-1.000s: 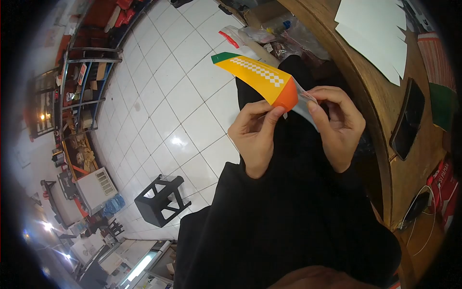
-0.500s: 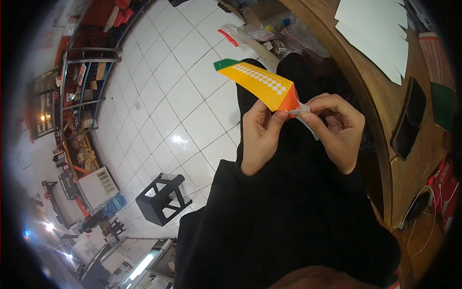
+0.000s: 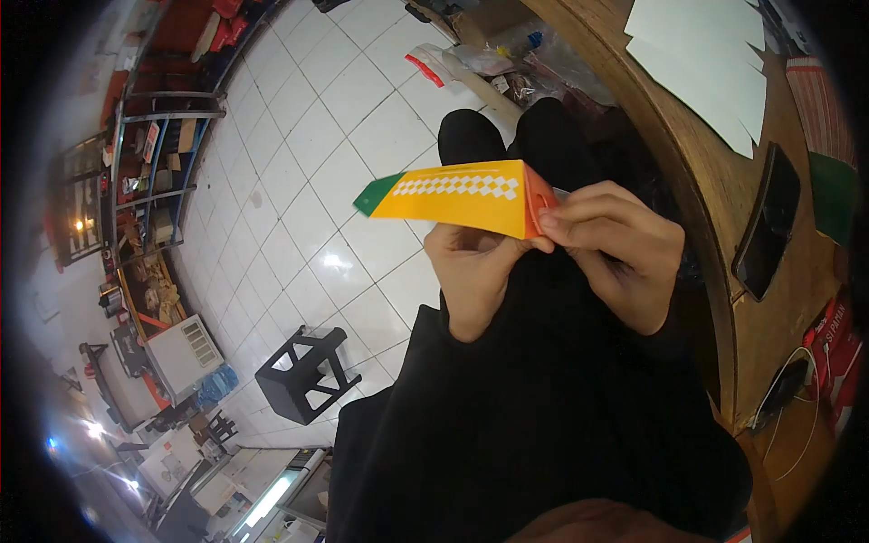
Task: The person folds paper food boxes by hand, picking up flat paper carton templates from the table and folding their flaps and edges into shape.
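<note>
"SI PAMAN" stands in white on a red package [image 3: 830,342]; a yellow card [image 3: 450,204] bears illegibly small print.

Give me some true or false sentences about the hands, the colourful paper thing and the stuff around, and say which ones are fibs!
1. The left hand and the right hand both touch the folded paper. True.
2. The folded paper is blue all over. False: it is yellow, green and orange, with white diamonds.
3. The stool is black. True.
4. The floor has white tiles. True.
5. The white sheet is in the left hand. False: it lies on the wooden table.
</note>
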Action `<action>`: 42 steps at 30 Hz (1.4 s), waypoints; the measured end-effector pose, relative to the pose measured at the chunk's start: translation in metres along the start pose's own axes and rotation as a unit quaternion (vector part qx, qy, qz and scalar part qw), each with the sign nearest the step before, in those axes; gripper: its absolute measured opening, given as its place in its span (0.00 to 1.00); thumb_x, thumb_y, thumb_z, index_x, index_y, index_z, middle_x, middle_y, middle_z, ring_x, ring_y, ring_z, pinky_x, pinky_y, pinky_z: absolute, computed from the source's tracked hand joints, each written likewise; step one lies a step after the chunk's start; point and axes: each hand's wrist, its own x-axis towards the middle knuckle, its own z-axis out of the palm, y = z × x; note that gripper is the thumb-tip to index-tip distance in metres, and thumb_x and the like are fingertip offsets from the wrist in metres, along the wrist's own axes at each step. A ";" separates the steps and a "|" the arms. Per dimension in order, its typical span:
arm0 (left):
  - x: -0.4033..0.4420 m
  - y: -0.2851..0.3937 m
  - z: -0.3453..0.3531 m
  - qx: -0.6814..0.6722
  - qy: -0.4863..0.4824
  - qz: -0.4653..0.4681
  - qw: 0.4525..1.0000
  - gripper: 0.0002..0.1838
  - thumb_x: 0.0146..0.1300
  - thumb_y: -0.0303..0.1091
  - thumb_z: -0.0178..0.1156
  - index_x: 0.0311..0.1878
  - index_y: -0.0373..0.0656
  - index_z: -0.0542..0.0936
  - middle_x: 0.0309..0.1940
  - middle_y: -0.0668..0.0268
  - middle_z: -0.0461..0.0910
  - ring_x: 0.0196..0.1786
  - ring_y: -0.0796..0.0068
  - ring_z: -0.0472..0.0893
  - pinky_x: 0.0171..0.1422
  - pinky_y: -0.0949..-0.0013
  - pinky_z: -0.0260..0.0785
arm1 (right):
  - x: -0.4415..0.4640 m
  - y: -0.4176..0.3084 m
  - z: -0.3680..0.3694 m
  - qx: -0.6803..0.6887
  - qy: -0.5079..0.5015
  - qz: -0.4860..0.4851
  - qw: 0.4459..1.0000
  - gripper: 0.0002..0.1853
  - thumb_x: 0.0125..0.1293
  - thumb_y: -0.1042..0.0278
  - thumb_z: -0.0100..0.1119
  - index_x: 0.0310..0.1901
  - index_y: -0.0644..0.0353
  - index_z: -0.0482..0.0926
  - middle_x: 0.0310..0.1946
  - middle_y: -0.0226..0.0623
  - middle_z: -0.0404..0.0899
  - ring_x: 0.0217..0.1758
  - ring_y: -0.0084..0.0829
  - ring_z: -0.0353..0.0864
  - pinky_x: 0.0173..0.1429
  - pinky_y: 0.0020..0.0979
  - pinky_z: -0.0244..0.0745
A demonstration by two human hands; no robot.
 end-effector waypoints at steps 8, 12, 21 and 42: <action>0.000 0.001 0.000 -0.025 0.079 0.001 0.997 0.16 0.55 0.27 0.61 0.45 0.33 0.70 0.44 0.58 0.74 0.43 0.71 0.77 0.48 0.70 0.70 | -0.007 0.017 0.019 -0.127 -0.035 -0.013 0.991 0.24 0.50 0.80 0.57 0.48 0.42 0.78 0.60 0.47 0.61 0.60 0.43 0.67 0.57 0.42 0.67; 0.015 0.000 -0.001 0.519 -0.136 0.177 0.825 0.38 0.41 0.42 0.70 0.58 0.46 0.67 0.62 0.52 0.58 0.67 0.48 0.51 0.68 0.47 0.40 | -0.009 0.022 0.013 -0.017 0.071 0.114 0.991 0.26 0.51 0.85 0.51 0.55 0.57 0.71 0.52 0.45 0.71 0.49 0.32 0.76 0.49 0.29 0.72; 0.018 -0.046 -0.003 0.638 -0.097 0.247 0.723 0.34 0.38 0.42 0.71 0.54 0.56 0.73 0.62 0.60 0.62 0.68 0.55 0.52 0.65 0.35 0.28 | -0.007 0.041 -0.006 0.326 0.155 0.312 0.879 0.16 0.62 0.77 0.49 0.52 0.73 0.69 0.36 0.39 0.79 0.36 0.18 0.75 0.40 0.18 0.68; 0.031 -0.054 -0.006 0.560 -0.091 0.311 0.763 0.32 0.33 0.35 0.72 0.47 0.47 0.74 0.52 0.60 0.69 0.62 0.51 0.61 0.63 0.45 0.52 | 0.002 0.038 -0.014 0.183 0.143 0.311 0.921 0.08 0.58 0.74 0.58 0.34 0.72 0.77 0.26 0.34 0.79 0.28 0.17 0.75 0.31 0.18 0.69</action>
